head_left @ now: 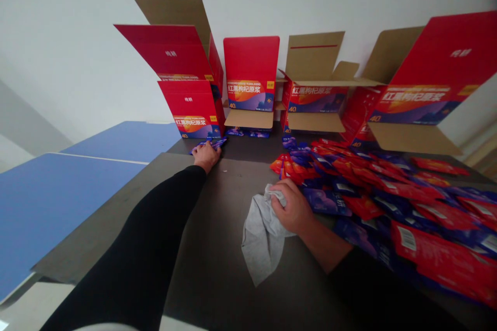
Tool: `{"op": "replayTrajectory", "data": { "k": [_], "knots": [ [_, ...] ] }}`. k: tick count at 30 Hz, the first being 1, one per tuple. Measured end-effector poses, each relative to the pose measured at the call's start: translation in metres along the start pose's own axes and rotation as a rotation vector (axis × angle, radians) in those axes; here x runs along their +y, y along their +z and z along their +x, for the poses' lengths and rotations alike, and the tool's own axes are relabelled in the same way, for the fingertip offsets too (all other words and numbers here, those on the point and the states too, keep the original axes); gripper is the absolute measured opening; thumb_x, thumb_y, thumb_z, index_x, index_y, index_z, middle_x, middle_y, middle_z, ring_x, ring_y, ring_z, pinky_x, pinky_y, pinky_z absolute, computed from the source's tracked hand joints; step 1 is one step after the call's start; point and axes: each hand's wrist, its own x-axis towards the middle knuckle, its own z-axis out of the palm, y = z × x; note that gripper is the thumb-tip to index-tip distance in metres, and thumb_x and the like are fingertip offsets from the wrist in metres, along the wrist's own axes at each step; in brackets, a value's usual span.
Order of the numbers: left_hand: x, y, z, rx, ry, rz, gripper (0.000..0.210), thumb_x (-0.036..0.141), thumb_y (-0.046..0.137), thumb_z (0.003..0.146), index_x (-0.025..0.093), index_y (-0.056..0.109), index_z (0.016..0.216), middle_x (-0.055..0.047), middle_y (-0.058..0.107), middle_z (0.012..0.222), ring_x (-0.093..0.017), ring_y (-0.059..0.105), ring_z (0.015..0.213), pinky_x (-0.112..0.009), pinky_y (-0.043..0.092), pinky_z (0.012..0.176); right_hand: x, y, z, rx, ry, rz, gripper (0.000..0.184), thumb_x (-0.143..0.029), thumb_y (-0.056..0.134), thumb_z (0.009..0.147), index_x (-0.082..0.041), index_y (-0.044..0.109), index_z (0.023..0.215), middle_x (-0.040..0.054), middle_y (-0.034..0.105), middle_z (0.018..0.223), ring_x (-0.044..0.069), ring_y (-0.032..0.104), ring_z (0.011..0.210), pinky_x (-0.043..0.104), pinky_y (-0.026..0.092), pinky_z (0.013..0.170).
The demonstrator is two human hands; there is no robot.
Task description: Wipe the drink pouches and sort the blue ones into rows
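Note:
My right hand is closed around a bunched corner of a light grey cloth. The rest of the cloth hangs down over the dark tabletop. Farther forward, my left hand has its fingers curled over some purple sachets, which lie at the foot of the leftmost red box. Part of those sachets is hidden under the fingers. Just right of my right hand spreads a large heap of red and purple sachets.
Several red and purple cartons with raised flaps line the back against a white wall, among them a middle carton and a right carton. More purple sachets lie before the middle one. A blue table adjoins on the left.

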Motion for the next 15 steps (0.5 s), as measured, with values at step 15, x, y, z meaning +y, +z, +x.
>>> {"op": "replayTrajectory", "data": {
  "k": [15],
  "knots": [
    [-0.001, -0.008, -0.02, -0.036, 0.239, -0.229, 0.043, 0.036, 0.042, 0.097, 0.012, 0.064, 0.126, -0.018, 0.069, 0.118, -0.029, 0.064, 0.111, -0.034, 0.044, 0.096, 0.004, 0.004, 0.001, 0.001, 0.02, 0.005, 0.022, -0.013, 0.056, 0.08, -0.022, 0.062, 0.098, 0.0073, 0.062, 0.098, 0.023, 0.062, 0.095, 0.038, 0.054, 0.087]
  ]
}}
